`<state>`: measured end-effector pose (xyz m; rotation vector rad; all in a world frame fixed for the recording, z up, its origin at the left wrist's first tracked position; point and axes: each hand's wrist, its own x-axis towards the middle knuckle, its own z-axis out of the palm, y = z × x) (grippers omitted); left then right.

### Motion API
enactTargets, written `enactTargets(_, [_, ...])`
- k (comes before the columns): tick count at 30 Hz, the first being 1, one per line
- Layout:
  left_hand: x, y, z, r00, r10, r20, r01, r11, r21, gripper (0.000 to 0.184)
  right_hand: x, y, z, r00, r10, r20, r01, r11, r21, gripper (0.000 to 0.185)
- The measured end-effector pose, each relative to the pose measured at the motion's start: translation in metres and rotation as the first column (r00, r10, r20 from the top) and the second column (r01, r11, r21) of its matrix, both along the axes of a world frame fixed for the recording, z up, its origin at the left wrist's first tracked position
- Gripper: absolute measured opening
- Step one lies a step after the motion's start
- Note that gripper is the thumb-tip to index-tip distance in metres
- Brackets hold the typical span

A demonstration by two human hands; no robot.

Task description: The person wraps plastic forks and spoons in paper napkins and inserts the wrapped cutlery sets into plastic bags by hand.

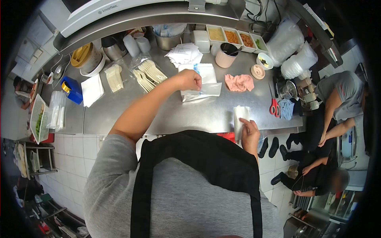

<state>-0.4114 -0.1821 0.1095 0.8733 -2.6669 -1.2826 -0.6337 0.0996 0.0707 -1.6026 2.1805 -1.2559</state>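
My left hand [189, 80] is over a stack of clear and white plastic bags [204, 77] on the steel counter, its fingers curled together; whether they grip the top bag is hidden. At the counter's front edge, my right hand [249, 133] holds a narrow, folded whitish plastic sleeve [240, 119], fingers pressed on its right side. Between the hands and further back lies a crumpled pink cloth [239, 82]. Bundles of wrapped plastic cutlery [149, 75] lie left of the bags.
Red scissors [274, 107] and a blue cloth [286, 109] lie at the right. Food tubs [232, 37], a pink cup [226, 55] and paper slips [183, 54] stand behind. A blue box [72, 90] is at the left. Two people [341, 95] are at the right.
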Motion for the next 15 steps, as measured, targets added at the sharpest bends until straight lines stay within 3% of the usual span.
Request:
enactTargets(1, [0.000, 0.004, -0.001, 1.000, 0.007, -0.005, -0.007, 1.000, 0.010, 0.017, 0.000, -0.002, -0.002, 1.000, 0.008, 0.000, -0.008, 1.000, -0.007, 0.035])
enactTargets(4, [0.006, 0.009, 0.002, 0.984, 0.103, -0.142, -0.031, 0.899, 0.436, 0.010, 0.005, -0.009, 0.006, 0.999, 0.038, -0.006, -0.038, 0.999, 0.004, 0.034])
enactTargets(7, [0.034, 0.013, 0.038, 0.884, 0.353, -0.307, -0.109, 0.793, 0.599, 0.007, 0.010, -0.017, 0.008, 0.997, 0.071, -0.009, -0.071, 0.997, 0.015, 0.033])
enactTargets(11, [0.077, 0.014, 0.073, 0.663, 0.505, -0.553, -0.170, 0.821, 0.545, 0.008, 0.024, -0.030, 0.012, 0.992, 0.123, -0.001, -0.123, 0.992, -0.019, 0.032])
enactTargets(15, [0.106, 0.058, 0.094, 0.482, 0.508, -0.714, -0.206, 0.858, 0.471, 0.011, 0.059, -0.051, 0.031, 0.980, 0.195, 0.039, -0.191, 0.978, -0.082, 0.032])
